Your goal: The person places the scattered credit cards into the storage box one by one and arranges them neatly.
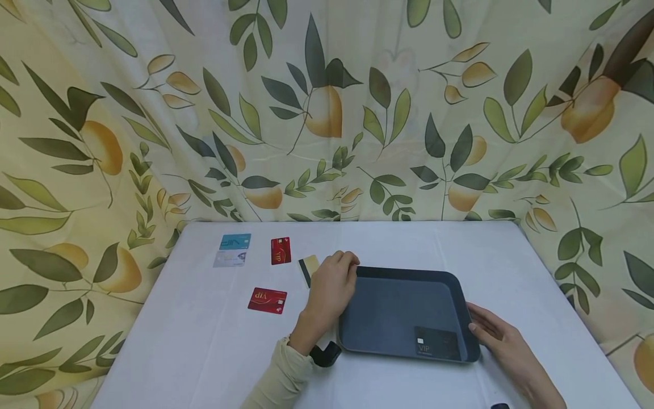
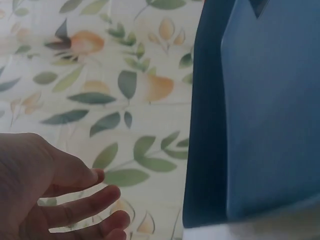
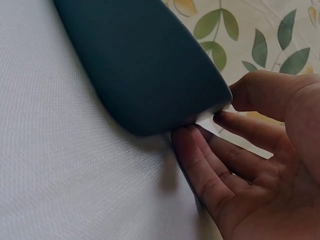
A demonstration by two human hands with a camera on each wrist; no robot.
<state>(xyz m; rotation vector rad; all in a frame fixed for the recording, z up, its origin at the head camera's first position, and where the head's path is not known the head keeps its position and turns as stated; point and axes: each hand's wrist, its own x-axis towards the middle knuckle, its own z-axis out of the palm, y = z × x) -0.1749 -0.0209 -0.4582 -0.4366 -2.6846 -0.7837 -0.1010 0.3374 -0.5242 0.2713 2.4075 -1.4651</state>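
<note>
A dark blue-grey rectangular tray rests on the table, with a black VIP card in its near right corner. My right hand grips the tray's right side; the right wrist view shows its thumb at the rim and fingers at the lower edge. Beside the tray's far left corner is my left hand, which holds nothing visible. The left wrist view has its fingers loosely bent, apart from the tray. A gold card with a black stripe lies partly hidden behind the left hand.
Left of the tray lie a red VIP card, another red card, a blue card and a pale silvery card. The table has a white cover. A leaf-and-fruit patterned curtain hangs behind it.
</note>
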